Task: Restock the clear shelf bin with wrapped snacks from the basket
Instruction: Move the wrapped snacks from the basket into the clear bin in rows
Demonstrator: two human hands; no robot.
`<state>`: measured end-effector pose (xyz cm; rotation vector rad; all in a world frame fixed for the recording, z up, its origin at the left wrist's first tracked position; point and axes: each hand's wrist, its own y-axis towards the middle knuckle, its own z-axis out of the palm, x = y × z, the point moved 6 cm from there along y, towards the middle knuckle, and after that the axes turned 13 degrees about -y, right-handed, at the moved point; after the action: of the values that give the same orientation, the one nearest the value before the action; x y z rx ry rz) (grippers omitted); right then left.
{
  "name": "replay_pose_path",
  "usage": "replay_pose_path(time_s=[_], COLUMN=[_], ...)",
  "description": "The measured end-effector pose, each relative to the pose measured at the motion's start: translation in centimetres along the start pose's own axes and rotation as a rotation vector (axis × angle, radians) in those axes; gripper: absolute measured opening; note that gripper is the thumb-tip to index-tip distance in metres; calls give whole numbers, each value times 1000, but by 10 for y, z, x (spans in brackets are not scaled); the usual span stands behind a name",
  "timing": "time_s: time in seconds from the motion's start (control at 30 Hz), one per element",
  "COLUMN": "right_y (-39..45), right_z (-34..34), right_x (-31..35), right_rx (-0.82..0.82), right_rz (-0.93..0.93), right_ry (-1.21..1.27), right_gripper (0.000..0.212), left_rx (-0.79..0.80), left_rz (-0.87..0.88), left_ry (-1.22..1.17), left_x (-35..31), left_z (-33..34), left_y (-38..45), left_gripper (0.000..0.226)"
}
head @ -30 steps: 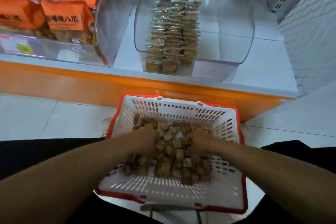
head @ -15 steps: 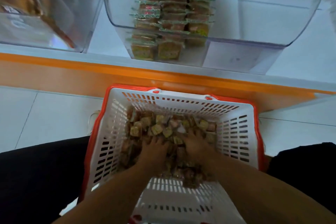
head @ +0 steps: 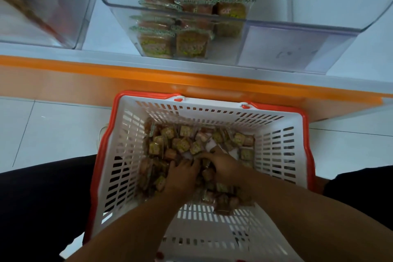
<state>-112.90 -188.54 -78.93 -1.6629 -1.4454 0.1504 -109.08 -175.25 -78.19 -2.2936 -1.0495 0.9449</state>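
Below the orange-edged shelf (head: 191, 83), loose wrapped snacks (head: 182, 144) in the basket (head: 276, 134) are dug into by both hands (head: 182, 173), grips untellable, while the bin (head: 297, 25) rows run away from the camera.

Clear bin (head: 276, 24) right half free; snack rows (head: 191, 13) fill left

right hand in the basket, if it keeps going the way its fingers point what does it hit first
The right hand points up-left toward the left hand, so it would likely meet the wrapped snacks heaped just ahead of its fingertips, in the basket. Depth is unclear.

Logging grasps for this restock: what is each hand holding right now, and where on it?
Cannot be told: left hand and right hand are dug into the wrapped snacks, fingertips hidden.
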Motion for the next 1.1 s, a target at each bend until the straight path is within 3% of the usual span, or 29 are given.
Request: replay_pose_path(time_s=[0.2, 0.3, 0.43, 0.5, 0.57, 0.67, 0.8, 0.9, 1.0, 1.1], right_y=[-22, -39, -68, -89, -119, -172, -240, -269, -270, -262], right_z=[-32, -56, -97, -124, -151, -187, -233, -268, -298, -318], right_x=[8, 12, 36, 57, 82, 115, 156, 182, 200, 206], right_rx=[-102, -77, -118, -206, -313, -465, -728, -938, -1088, -1204], right_rz=[45, 98, 195, 213, 145, 1, -223, -404, -504, -539], right_ry=[165, 181, 177, 105, 89, 257, 382, 351, 313, 344], right_gripper=[40, 37, 32, 33, 37, 39, 42, 36, 31, 29], left_rx=[-73, -1, 95, 169, 226, 295, 388, 314, 323, 340], left_rz=[-84, -11, -25, -28, -88, -88, 81, 122, 248, 448], left_ry=[-345, -687, -947, -1088, -1256, -1481, -1655, -1736, -1937, -2065], left_x=[-7, -18, -43, -60, -75, -100, -124, -124, -139, -155], left_z=[-25, -42, -91, -126, -160, -212, -283, -319, -338, -355], left_y=[-1, -8, -25, -39, -57, -95, -153, -173, -180, -179], left_gripper=[50, 55, 22, 23, 36, 43, 37, 50, 58, 50])
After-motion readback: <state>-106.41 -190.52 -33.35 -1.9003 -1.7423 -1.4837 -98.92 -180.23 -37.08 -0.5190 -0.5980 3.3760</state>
